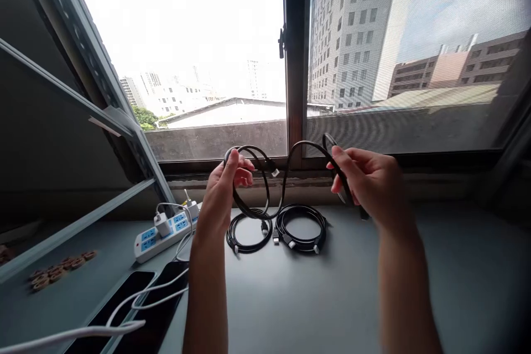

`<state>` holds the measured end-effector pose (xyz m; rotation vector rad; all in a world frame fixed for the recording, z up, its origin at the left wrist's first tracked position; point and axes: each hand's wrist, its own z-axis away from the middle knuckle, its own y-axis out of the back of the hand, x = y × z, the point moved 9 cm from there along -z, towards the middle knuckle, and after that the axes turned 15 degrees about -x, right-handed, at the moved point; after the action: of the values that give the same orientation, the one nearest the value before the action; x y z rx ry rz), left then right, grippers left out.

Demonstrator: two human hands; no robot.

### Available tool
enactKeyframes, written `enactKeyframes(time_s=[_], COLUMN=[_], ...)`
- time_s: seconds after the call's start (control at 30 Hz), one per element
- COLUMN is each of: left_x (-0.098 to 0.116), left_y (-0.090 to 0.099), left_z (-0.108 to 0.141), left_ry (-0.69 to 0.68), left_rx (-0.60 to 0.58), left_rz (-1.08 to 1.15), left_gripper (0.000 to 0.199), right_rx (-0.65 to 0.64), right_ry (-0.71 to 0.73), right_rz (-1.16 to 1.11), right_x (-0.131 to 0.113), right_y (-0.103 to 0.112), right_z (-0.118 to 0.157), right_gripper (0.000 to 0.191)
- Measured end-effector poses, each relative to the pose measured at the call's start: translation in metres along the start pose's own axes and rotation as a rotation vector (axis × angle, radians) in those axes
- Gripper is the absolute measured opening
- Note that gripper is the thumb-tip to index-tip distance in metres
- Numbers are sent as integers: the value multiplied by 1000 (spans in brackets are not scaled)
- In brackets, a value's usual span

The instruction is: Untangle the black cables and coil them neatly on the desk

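A thin black cable (284, 177) hangs in loops between my two hands, raised above the table. My left hand (226, 185) is closed on one loop of it, thumb up, and a plug end with a pale tip (274, 170) dangles to the right of those fingers. On the other side my right hand (363, 177) pinches more of the same cable between thumb and fingers, with a dark end showing below the hand. Beneath, on the table, lie two coiled black cables, a smaller coil (249, 249) at left and a thicker coil (302, 246) at right, their plugs showing.
A white power strip (143, 254) with blue sockets holds white chargers (162, 225). Two dark flat devices (128, 293) and white cords (160, 287) lie at left, near small brown pieces (62, 271). Metal shelf framing (95, 102) stands left; a window (295, 66) rises behind the grey table (307, 304).
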<state>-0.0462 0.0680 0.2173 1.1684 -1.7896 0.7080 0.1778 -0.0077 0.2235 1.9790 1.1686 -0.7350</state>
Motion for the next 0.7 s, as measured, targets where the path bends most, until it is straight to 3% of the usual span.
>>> enactKeyframes(time_s=[0.1, 0.3, 0.37, 0.53, 0.6, 0.7], left_x=[-1, 1, -5, -44, -49, -53], left_y=[11, 35, 36, 13, 15, 32], left_z=[-3, 1, -1, -2, -2, -4], left_ry=[-41, -110, -31, 380, 416, 420], left_rx=[48, 285, 230, -174, -175, -43], left_rz=[-27, -140, -131, -77, -111, -228], left_gripper=[38, 48, 51, 62, 63, 64], right_rx=[112, 230, 215, 82, 121, 271], right_ry=[-13, 59, 84, 73, 79, 140], right_rz=[-131, -294, -356, -425, -450, -498], right_x=[7, 4, 2, -4, -6, -4], right_y=[19, 37, 38, 28, 30, 50], right_z=[3, 8, 10, 11, 13, 20], right_gripper=[36, 30, 27, 25, 24, 25])
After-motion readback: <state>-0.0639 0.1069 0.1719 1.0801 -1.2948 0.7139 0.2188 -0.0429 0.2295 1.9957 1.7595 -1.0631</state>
